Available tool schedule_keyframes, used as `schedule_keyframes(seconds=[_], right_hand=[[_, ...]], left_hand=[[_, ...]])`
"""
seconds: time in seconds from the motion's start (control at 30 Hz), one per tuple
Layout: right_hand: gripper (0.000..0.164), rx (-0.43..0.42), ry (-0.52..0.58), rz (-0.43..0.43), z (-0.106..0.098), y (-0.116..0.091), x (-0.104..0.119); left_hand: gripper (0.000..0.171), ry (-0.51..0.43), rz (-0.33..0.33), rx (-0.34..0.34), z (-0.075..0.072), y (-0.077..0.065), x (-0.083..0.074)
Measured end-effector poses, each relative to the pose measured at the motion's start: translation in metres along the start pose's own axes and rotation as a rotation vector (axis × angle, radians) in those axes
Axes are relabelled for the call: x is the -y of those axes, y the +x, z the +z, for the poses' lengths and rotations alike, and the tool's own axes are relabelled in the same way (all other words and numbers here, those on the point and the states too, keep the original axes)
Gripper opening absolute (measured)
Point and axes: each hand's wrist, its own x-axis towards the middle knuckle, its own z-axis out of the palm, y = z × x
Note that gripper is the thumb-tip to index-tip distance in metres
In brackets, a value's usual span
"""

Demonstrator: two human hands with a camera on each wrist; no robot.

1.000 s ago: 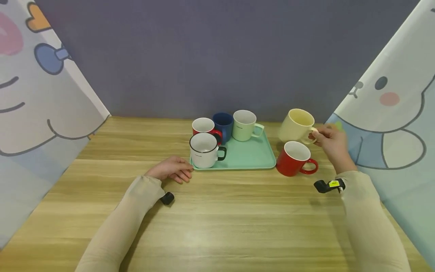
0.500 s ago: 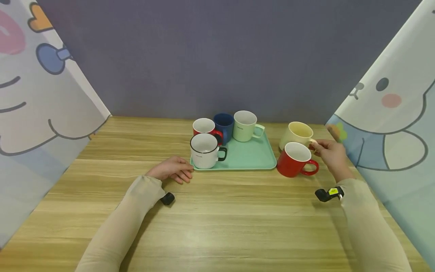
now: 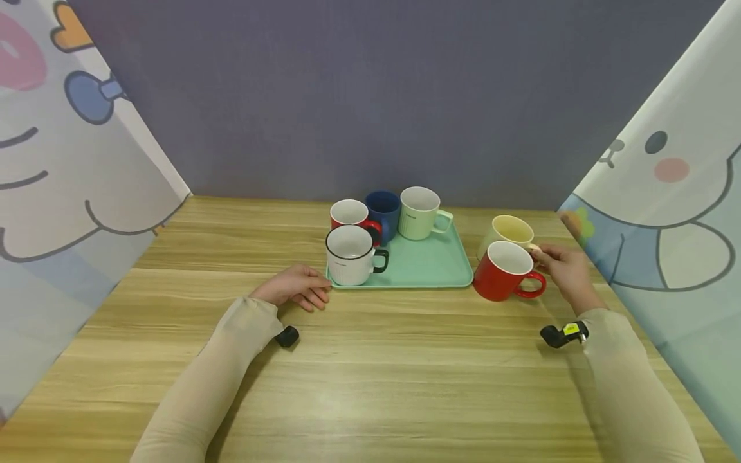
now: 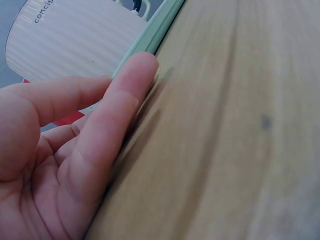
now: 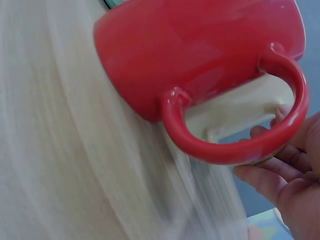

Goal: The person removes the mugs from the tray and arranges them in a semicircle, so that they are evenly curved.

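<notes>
My right hand (image 3: 564, 273) pinches the handle of a pale yellow mug (image 3: 512, 229), which stands behind a red mug (image 3: 496, 281). The red mug hides the yellow one's lower front; in the right wrist view, my fingers (image 5: 265, 182) show beyond its red handle. At the tray's front left corner, my left hand (image 3: 292, 287) lies with fairly straight fingers touching the rim of the mint green tray (image 3: 428, 270). On that tray, a white mug (image 3: 349, 267) with a black rim and handle is nearest this hand.
Behind the white mug on the tray are another red mug (image 3: 341, 215), a dark blue mug (image 3: 383, 209) and a pale green mug (image 3: 418, 218). A grey panel (image 3: 370, 96) closes off the back of the wooden table (image 3: 393, 373). Cartoon-printed panels stand at both sides.
My right hand has lowered the yellow mug behind the red one and still grips its handle. My left hand and the mugs on the tray have stayed in place.
</notes>
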Motion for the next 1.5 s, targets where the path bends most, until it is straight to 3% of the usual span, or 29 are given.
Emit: schedule_keyframes(seconds=[0.33,0.57,0.83,1.1,1.3,1.5], right_hand=[[0.014,0.104,0.026,0.03,-0.008,0.004,-0.001],[0.027,0.191,0.131,0.072,-0.014,0.007,-0.005],[0.032,0.248,0.274,0.11,-0.017,0.008,-0.004],[0.032,0.298,0.346,0.101,-0.018,0.007,0.0],[0.033,0.265,0.389,0.121,-0.02,0.003,0.003],[0.03,0.101,0.386,0.088,-0.018,0.003,0.007]], left_hand=[[0.025,-0.005,0.003,-0.001,0.0,-0.002,-0.001],[0.025,-0.002,0.003,0.002,0.0,-0.003,-0.003],[0.025,-0.006,-0.004,-0.002,-0.001,0.0,-0.002],[0.024,-0.006,-0.005,-0.005,0.0,-0.001,-0.004],[0.022,-0.015,-0.01,-0.004,0.001,0.001,-0.004],[0.023,-0.017,-0.008,0.001,0.0,-0.001,-0.003]])
